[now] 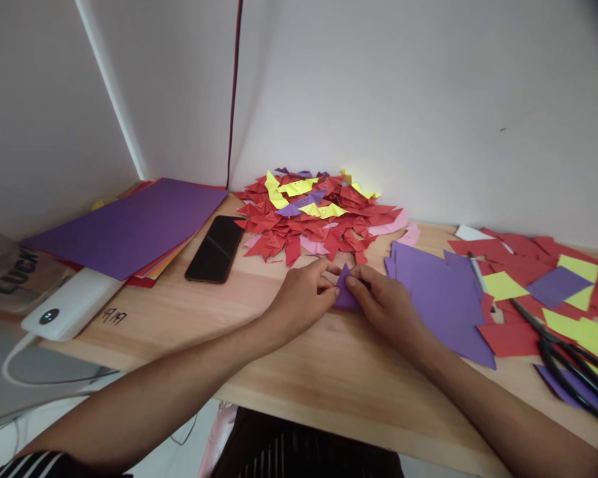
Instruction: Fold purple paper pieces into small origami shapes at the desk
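Observation:
A small folded purple paper piece point(345, 294) lies on the wooden table point(299, 372) between my two hands. My left hand point(301, 295) pinches its left edge with fingers closed. My right hand point(383, 299) pinches its right side, fingers pressed together on the paper. Just behind the hands is a pile of folded paper shapes point(319, 216), mostly red with some yellow, purple and pink.
A stack of purple squares point(441, 292) lies right of my hands, then loose red, yellow and purple squares point(553, 285) and black scissors point(573, 365). At left are a black phone point(215, 249), large purple sheets point(129, 226) and a white power bank point(70, 304). White walls stand behind.

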`<state>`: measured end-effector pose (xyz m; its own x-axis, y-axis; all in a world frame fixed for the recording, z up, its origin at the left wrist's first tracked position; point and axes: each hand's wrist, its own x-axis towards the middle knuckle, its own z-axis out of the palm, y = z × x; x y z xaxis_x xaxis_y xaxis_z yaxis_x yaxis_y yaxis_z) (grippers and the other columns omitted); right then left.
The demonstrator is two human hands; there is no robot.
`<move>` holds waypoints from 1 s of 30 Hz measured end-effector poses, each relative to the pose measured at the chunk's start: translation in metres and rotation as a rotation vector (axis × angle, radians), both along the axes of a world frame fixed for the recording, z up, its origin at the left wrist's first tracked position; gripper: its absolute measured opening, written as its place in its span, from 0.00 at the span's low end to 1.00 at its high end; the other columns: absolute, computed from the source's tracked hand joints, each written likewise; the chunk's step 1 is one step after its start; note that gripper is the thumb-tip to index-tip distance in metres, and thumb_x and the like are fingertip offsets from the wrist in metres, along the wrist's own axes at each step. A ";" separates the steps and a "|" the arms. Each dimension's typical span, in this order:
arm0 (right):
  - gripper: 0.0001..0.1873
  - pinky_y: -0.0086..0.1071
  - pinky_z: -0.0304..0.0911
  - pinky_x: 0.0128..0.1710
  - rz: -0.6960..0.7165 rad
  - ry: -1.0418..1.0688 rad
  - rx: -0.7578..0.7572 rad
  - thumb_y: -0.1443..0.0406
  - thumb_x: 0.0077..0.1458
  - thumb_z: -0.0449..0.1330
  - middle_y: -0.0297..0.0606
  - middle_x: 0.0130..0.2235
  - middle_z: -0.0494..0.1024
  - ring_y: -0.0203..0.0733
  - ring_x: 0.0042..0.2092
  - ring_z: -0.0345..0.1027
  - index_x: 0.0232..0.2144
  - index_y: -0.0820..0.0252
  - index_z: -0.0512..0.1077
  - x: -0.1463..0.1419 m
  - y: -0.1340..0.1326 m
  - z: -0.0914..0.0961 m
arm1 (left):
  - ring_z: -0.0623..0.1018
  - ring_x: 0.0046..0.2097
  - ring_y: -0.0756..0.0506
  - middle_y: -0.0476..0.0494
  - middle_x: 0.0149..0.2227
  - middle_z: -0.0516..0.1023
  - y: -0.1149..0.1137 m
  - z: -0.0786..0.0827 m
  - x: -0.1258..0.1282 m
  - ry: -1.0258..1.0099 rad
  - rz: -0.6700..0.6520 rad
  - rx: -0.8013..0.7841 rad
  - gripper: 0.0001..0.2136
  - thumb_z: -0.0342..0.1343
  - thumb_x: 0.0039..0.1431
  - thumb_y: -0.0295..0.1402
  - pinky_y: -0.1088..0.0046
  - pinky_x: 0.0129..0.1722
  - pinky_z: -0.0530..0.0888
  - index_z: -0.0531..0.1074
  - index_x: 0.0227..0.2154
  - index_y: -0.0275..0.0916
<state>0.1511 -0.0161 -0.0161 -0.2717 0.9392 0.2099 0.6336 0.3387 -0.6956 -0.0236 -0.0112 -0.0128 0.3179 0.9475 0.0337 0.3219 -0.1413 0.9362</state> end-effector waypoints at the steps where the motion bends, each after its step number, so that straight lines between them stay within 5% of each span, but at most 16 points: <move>1: 0.14 0.28 0.53 0.26 -0.005 0.010 0.009 0.60 0.63 0.49 0.29 0.22 0.63 0.34 0.25 0.57 0.26 0.57 0.63 0.001 0.001 -0.001 | 0.81 0.34 0.47 0.47 0.30 0.81 0.000 -0.001 0.000 -0.030 -0.005 -0.040 0.13 0.55 0.52 0.26 0.72 0.38 0.74 0.71 0.43 0.37; 6: 0.14 0.29 0.54 0.26 -0.074 0.077 0.060 0.60 0.63 0.50 0.30 0.24 0.63 0.35 0.26 0.56 0.25 0.57 0.61 0.007 0.005 -0.003 | 0.81 0.30 0.47 0.42 0.29 0.80 0.001 -0.003 0.004 -0.188 -0.068 -0.319 0.04 0.56 0.54 0.29 0.77 0.27 0.73 0.71 0.32 0.34; 13: 0.14 0.30 0.54 0.27 -0.085 0.101 0.109 0.59 0.62 0.51 0.31 0.24 0.65 0.35 0.26 0.57 0.26 0.57 0.63 0.005 0.002 0.001 | 0.80 0.25 0.49 0.42 0.27 0.80 0.001 0.001 0.005 -0.205 -0.078 -0.414 0.05 0.55 0.55 0.28 0.82 0.19 0.67 0.68 0.26 0.34; 24: 0.14 0.30 0.55 0.28 0.005 0.085 0.050 0.60 0.63 0.50 0.31 0.24 0.67 0.35 0.27 0.59 0.26 0.57 0.64 0.005 0.002 0.001 | 0.76 0.20 0.51 0.42 0.23 0.79 0.000 0.001 0.003 -0.134 -0.193 -0.381 0.09 0.55 0.55 0.31 0.81 0.18 0.67 0.66 0.21 0.34; 30: 0.10 0.28 0.56 0.28 0.017 0.083 -0.059 0.58 0.58 0.56 0.31 0.27 0.70 0.35 0.29 0.62 0.29 0.58 0.67 0.004 0.001 0.003 | 0.76 0.20 0.51 0.45 0.22 0.77 -0.002 0.001 0.003 -0.164 -0.106 -0.227 0.08 0.54 0.56 0.32 0.79 0.21 0.70 0.67 0.23 0.35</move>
